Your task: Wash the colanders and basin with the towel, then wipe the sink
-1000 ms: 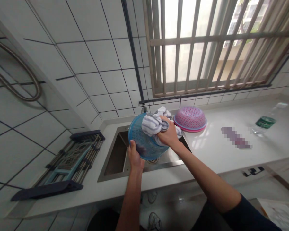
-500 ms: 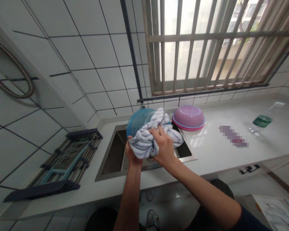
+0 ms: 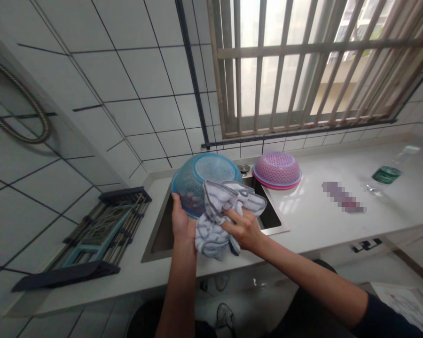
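A blue mesh plastic basket (image 3: 216, 168) is held over the sink (image 3: 158, 237), its round base turned up and toward me. My left hand (image 3: 182, 220) grips its left rim, the thumb outside and the other fingers behind the mesh. Bunched in my right hand (image 3: 245, 227) is a white and grey striped towel (image 3: 229, 202), which lies against the lower right of the basket. Part of the towel hangs down past the sink's front edge. The cloth hides the basket's lower right side.
Upside down right of the sink sits a pink and lilac basket stack (image 3: 278, 170). A blurred-out item (image 3: 343, 197) and a clear bottle with a green label (image 3: 387, 173) lie farther right. On the left of the counter is a folded rack (image 3: 91, 234). A barred window (image 3: 303, 70) is behind.
The blue basket has tipped so its base shows, and has shifted left with my left hand. My right hand and the towel have come down and nearer.
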Action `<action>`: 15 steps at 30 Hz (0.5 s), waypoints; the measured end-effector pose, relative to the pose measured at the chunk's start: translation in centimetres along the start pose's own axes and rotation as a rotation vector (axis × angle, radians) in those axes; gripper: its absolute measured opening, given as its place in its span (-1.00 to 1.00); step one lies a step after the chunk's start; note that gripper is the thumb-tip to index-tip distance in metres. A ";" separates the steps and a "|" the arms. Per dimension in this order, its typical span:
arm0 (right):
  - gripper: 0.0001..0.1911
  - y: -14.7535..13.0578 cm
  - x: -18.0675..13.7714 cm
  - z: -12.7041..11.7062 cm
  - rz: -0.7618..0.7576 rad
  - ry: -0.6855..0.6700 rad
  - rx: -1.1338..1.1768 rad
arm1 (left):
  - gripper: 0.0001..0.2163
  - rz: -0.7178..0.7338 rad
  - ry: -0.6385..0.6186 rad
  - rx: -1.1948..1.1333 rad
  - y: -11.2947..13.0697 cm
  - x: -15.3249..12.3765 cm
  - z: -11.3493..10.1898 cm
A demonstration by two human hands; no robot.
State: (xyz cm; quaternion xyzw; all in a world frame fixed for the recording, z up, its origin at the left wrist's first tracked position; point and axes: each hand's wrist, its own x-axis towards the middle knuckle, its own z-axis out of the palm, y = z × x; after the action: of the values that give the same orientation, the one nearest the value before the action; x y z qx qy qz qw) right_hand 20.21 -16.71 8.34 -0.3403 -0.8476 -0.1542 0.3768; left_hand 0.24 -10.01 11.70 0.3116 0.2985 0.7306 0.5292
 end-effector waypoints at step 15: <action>-0.85 17.5 5.0 -2.6 0.869 -0.025 0.834 | -0.55 -0.158 -0.105 -0.024 1.9 0.2 -1.9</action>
State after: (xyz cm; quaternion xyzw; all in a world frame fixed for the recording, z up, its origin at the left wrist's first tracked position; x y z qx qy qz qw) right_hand 31.35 -3.12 13.85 -0.4809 -0.6241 0.3633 0.4972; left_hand -2.45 -10.51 12.00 0.3186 0.2851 0.6728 0.6038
